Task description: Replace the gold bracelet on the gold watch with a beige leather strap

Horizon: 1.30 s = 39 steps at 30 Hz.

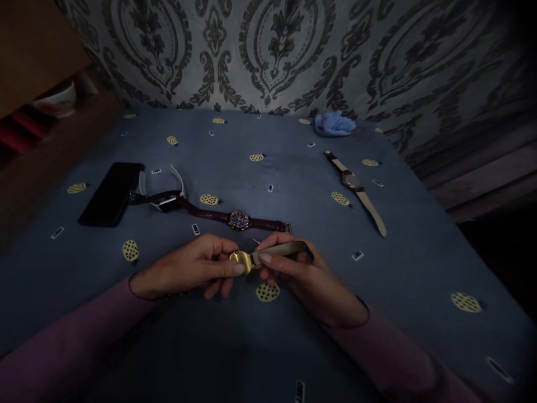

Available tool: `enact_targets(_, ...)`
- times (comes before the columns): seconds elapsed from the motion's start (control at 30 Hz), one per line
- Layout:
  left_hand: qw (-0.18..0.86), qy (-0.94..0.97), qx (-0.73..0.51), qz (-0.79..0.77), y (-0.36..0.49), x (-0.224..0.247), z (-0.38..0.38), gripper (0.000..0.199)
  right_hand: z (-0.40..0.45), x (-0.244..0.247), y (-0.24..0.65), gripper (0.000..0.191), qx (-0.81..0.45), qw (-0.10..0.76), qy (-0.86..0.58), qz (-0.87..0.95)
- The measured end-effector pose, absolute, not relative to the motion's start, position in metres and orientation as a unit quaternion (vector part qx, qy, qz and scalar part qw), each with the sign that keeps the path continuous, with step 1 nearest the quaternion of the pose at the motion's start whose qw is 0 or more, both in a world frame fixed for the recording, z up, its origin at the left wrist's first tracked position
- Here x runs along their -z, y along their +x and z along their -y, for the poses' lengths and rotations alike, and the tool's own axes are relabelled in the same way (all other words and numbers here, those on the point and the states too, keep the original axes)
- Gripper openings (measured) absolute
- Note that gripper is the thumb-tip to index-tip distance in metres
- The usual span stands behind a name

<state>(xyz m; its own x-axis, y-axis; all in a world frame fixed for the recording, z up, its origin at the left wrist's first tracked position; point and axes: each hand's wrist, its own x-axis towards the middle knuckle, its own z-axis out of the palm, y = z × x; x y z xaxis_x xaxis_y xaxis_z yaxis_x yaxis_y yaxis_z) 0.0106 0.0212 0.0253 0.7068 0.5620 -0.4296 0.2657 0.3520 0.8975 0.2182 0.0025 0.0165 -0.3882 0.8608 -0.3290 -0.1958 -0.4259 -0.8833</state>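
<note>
Between my two hands is a gold-coloured wristwatch (241, 259) with a strap, held just above the table. My left hand (200, 263) pinches the gold case, its thumb lying on the metal. The strap runs into my right hand (297, 271), whose thumb presses on it near the case; its dark end curls over the fingers. A thin, pointed bit (255, 241) shows by the right fingertips, too small to name. Just beyond my hands lies a brown-strapped wristwatch (239, 220), dial up.
A dark phone (112, 194) lies at the left beside a white-strapped watch (168, 202), with another dark strap across it. Farther right is a wristwatch (351, 180) lying face down. A crumpled blue cloth or bag (334, 123) sits near the wall. A shelf with a bowl (59, 101) stands at left.
</note>
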Motion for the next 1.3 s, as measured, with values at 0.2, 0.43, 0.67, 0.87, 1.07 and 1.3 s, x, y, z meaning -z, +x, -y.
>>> enact_targets(0.2, 0.738, 0.555, -0.098, -0.370, 0.0098, -0.0246, -0.0213, 0.026, -0.0035, -0.0173, 0.2179, 0.014, -0.726, 0.359, -0.427, 0.402)
enact_targets(0.43, 0.744, 0.547, -0.106, -0.369, 0.0104, -0.0236, -0.0210, 0.027, -0.0028, -0.0183, 0.2194, 0.013, -0.724, 0.362, -0.416, 0.415)
enact_targets(0.67, 0.758, 0.527, -0.122, -0.366, 0.0112, -0.0209, -0.0193, 0.025, -0.0024, -0.0157, 0.2187, 0.016, -0.716, 0.375, -0.418, 0.415)
enact_targets(0.87, 0.751, 0.525, -0.130, -0.378, 0.0135, -0.0255, -0.0176, 0.020, -0.0004, -0.0161, 0.2181, 0.013, -0.681, 0.380, -0.433, 0.451)
enact_targets(1.07, 0.743, 0.533, -0.146, -0.377, 0.0158, -0.0276, -0.0167, 0.026, -0.0003, -0.0134, 0.2196, 0.013, -0.691, 0.370, -0.431, 0.447)
enact_targets(1.3, 0.727, 0.539, -0.160, -0.393, 0.0169, -0.0270, -0.0142, 0.021, -0.0016, -0.0155, 0.2186, 0.015, -0.707, 0.367, -0.435, 0.420)
